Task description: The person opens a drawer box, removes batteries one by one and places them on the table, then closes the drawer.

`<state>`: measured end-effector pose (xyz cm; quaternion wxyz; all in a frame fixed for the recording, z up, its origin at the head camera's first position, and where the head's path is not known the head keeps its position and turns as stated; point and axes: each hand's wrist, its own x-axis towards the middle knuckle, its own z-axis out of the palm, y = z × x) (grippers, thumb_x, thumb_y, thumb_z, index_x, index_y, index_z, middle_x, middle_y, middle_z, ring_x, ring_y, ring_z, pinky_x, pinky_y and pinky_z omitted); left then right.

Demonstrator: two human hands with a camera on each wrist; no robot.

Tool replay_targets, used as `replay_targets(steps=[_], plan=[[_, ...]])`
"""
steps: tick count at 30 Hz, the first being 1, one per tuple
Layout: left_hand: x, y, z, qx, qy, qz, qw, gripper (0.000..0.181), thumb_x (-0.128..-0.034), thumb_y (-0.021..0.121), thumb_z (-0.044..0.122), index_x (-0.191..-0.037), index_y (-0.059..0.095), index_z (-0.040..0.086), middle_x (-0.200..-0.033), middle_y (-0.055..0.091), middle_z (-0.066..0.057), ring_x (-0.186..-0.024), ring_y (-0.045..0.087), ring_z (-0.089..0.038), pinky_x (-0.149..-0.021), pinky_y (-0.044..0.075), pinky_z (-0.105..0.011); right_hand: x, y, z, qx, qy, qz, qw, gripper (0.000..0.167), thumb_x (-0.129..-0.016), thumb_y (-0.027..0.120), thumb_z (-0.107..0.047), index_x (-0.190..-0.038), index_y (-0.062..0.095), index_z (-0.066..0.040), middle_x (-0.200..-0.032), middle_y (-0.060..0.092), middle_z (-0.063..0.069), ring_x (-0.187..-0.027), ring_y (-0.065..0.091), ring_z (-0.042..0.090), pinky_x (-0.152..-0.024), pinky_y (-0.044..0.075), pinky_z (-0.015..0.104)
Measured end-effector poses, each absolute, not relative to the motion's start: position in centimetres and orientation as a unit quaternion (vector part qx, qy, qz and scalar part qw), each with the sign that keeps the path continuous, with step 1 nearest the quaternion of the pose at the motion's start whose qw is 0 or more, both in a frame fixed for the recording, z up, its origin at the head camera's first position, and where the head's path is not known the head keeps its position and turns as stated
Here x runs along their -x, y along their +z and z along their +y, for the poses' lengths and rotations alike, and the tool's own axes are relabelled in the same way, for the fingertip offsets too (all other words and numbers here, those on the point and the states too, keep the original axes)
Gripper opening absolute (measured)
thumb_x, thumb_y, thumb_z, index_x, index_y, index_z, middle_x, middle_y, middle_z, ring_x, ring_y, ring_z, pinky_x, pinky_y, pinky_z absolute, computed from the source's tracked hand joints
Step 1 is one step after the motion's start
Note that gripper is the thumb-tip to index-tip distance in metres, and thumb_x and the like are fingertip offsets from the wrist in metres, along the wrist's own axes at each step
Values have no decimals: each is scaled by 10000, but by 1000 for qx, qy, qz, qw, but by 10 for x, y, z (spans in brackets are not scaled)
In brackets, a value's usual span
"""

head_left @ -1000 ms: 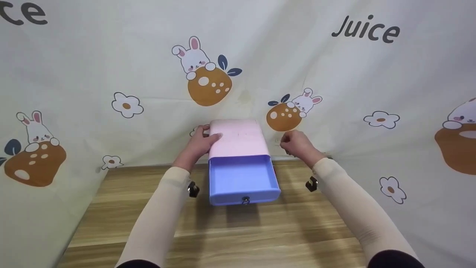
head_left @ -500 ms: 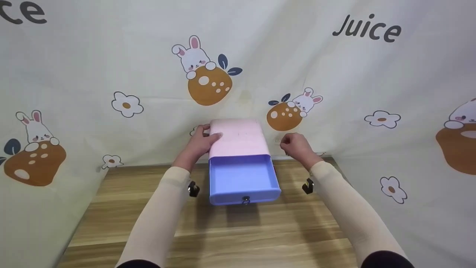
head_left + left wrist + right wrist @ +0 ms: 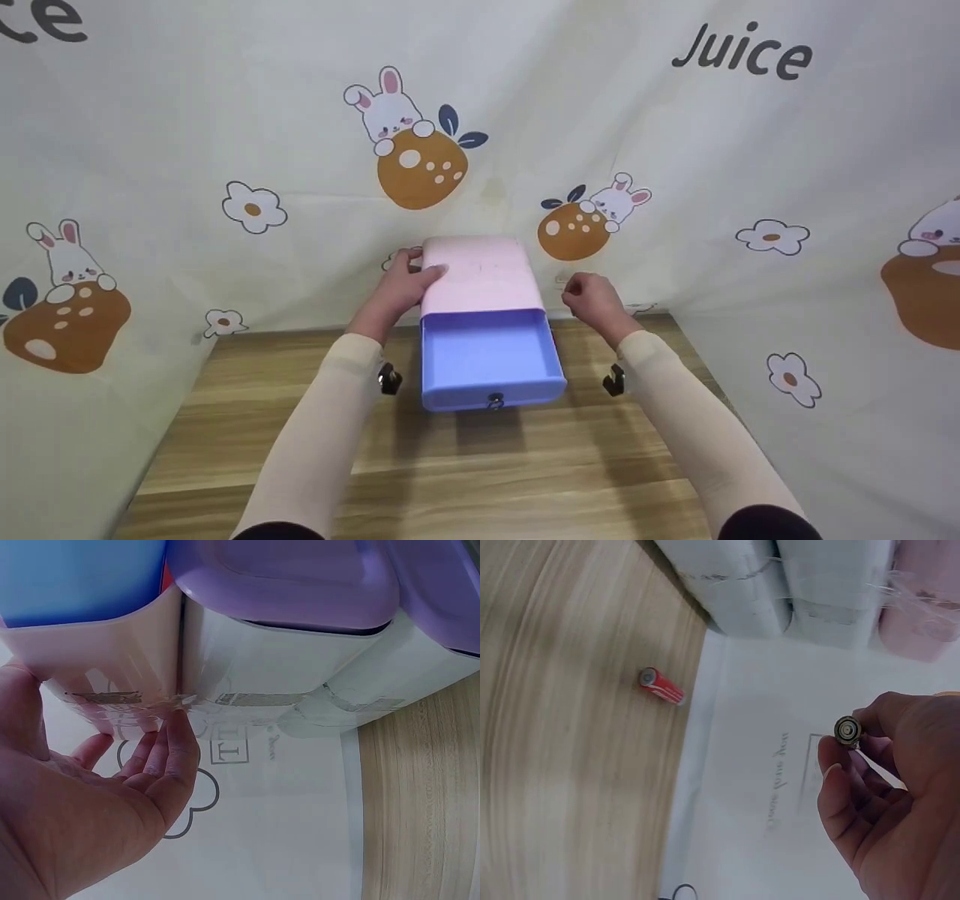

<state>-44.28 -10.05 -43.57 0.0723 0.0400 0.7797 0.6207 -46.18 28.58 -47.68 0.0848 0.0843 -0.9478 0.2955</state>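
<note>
A small stack of drawers stands against the back wall. Its top pink casing (image 3: 480, 274) has a blue drawer (image 3: 487, 358) pulled out toward me, with bare floor showing inside. My left hand (image 3: 397, 292) grips the casing's left side, thumb on top; in the left wrist view, the fingers (image 3: 176, 761) reach under the casing's side near the tape. To the right of the stack, my right hand (image 3: 596, 300) is held in the air, apart from it. Between thumb and fingers it pinches a battery (image 3: 847, 730), seen end-on in the right wrist view.
A red battery (image 3: 661, 685) lies on the wooden table (image 3: 480, 487) close to the wall. White casings with purple drawers (image 3: 292, 577) sit below the pink one, joined by clear tape. A printed cloth (image 3: 300, 135) surrounds the table at back and sides.
My right hand has drifted slightly left and down, nearer the stack, still pinching the battery. The left hand keeps its hold and the blue drawer stays out as before.
</note>
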Motion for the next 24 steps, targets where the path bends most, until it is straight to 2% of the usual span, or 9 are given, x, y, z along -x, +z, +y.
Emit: replay_targets(steps=[6,13,24], plan=[[443,-436,-100,-42,619,781,70,894,-1033,756,515,-1689,293,121,-1591,489,-216,-1326,626,-338,-1112,539,-516,464,-493,288,-67,292,-951,73,87,-1001,713,-103,-1009,732,-19,-873,705,86,-789,639,242,-743,535,417],[441,-435,-100,-38,617,783,68,878,-1032,759,511,-1678,304,128,-1579,498,-210,-1324,627,-339,-1118,535,-516,465,-507,288,-54,297,-951,68,85,-992,703,-108,-992,726,-26,-884,712,97,-799,649,266,-749,553,450],[442,-434,-100,-33,614,785,71,887,-1039,752,508,-1697,288,136,-1623,472,-215,-1369,606,-342,-1129,528,-514,467,-519,284,-37,281,-957,59,106,-1011,730,-127,-1026,724,-22,-944,728,111,-876,660,289,-840,570,489]])
